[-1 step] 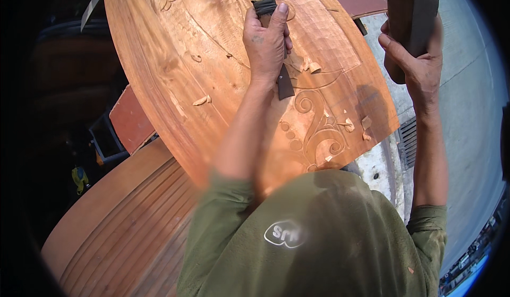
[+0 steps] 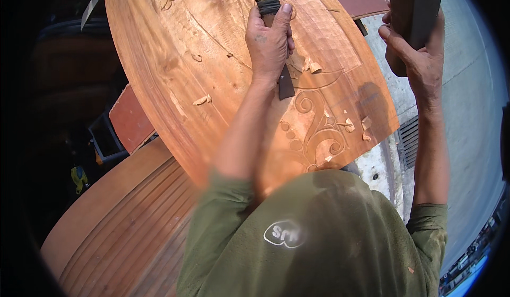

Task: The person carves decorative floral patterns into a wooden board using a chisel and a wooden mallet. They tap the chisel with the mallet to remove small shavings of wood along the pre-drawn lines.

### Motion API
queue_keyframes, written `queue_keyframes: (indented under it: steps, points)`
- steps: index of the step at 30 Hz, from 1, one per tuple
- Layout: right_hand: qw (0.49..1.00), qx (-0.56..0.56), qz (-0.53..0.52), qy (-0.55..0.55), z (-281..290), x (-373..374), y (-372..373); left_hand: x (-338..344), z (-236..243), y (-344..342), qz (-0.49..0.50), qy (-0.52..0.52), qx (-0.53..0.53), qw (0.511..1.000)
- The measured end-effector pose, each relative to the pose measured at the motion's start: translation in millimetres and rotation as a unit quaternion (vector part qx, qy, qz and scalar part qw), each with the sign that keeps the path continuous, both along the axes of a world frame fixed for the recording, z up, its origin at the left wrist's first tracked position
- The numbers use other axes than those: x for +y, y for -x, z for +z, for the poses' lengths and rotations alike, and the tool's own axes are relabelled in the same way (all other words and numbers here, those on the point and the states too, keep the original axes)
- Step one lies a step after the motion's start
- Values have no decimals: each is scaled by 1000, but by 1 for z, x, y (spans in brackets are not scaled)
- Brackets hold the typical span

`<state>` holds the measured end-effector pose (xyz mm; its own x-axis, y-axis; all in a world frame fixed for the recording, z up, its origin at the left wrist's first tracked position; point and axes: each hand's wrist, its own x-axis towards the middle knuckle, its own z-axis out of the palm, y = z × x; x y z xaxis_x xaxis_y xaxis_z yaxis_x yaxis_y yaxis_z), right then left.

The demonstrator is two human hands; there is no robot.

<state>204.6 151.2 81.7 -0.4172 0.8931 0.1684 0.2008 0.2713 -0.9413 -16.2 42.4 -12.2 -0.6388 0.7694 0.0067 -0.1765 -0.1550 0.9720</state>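
Over the carved wooden panel (image 2: 218, 121), my left hand (image 2: 270, 44) is closed around a chisel (image 2: 287, 88) whose top is bound in black wrapping. The flat dark blade shows below the fist, pointing back toward me, and its tip lies close to the panel surface. Scroll carving (image 2: 326, 137) runs just below the blade. Off the panel's right edge, my right hand (image 2: 422, 58) grips a heavy dark wooden mallet (image 2: 414, 15), raised and apart from the chisel. The mallet's upper end runs out of view.
Curled wood shavings (image 2: 202, 100) lie scattered on the panel. A ribbed wooden piece (image 2: 122, 228) is at lower left. Reddish boards (image 2: 130, 119) stick out beneath the panel. Grey concrete floor (image 2: 467, 95) and a drain grate (image 2: 408, 143) lie to the right.
My right hand and the mallet have risen slightly. My left hand has shifted a little to the right with the chisel. The panel has stayed in place.
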Motion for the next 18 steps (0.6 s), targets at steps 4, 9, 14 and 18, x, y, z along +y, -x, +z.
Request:
queue_keyframes:
  steps: [4, 9, 14, 18]
  points:
    - [993, 111, -20, -37, 24, 18, 47, 3, 3, -4, -43, 21, 25, 999]
    - [986, -115, 110, 36, 0, 50, 46, 13, 2, -12, -90, 26, 62, 994]
    - [931, -284, 212, -93, -55, 105, 1, 18, -4, -19, -123, 30, 85, 988]
    - [990, -101, 85, -43, -21, 80, 46, 14, -2, -15, -131, 59, 43, 989]
